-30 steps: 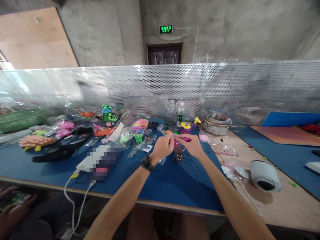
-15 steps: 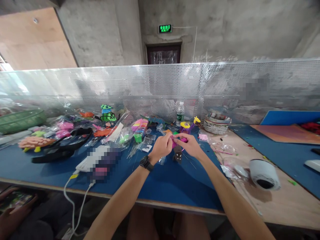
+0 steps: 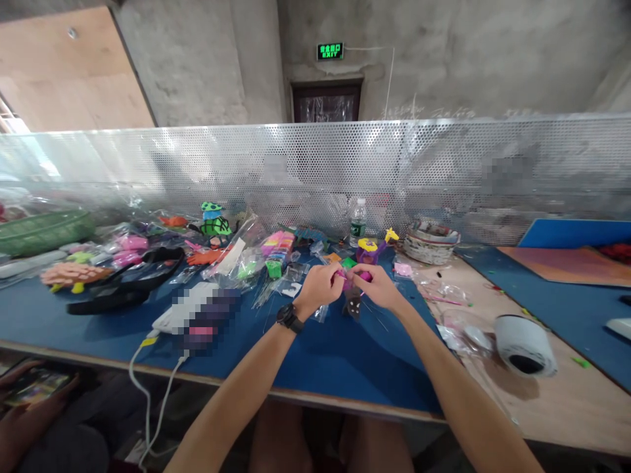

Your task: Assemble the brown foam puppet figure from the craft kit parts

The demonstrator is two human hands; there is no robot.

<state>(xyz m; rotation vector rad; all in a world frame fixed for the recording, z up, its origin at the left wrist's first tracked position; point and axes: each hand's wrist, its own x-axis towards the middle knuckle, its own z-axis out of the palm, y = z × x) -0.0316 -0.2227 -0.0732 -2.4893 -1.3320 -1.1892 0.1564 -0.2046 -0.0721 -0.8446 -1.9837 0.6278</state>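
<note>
Over the blue table top my left hand (image 3: 321, 287), with a black watch on its wrist, is closed on a bit of soft magenta material that looks like modelling clay. My right hand (image 3: 379, 289) is closed in a pinch on a magenta clay piece (image 3: 365, 276) just to the right. Fingertips of both hands face each other with a small gap. Directly below them a dark brown lump with pale dots (image 3: 351, 305) stands on the table; its upper part is hidden by the hands. Thin wires lie beside it.
Behind the hands stand a water bottle (image 3: 357, 223), a purple and yellow giraffe figure (image 3: 373, 249) and a woven basket (image 3: 430, 243). Packs of coloured clay (image 3: 279, 249) lie left. A power bank with cables (image 3: 170, 315) sits nearer; a white camera (image 3: 524, 345) is at right.
My fingertips, close together before, have drawn slightly apart, with magenta material in each hand. The whole view has shifted a little; the things on the table stay put.
</note>
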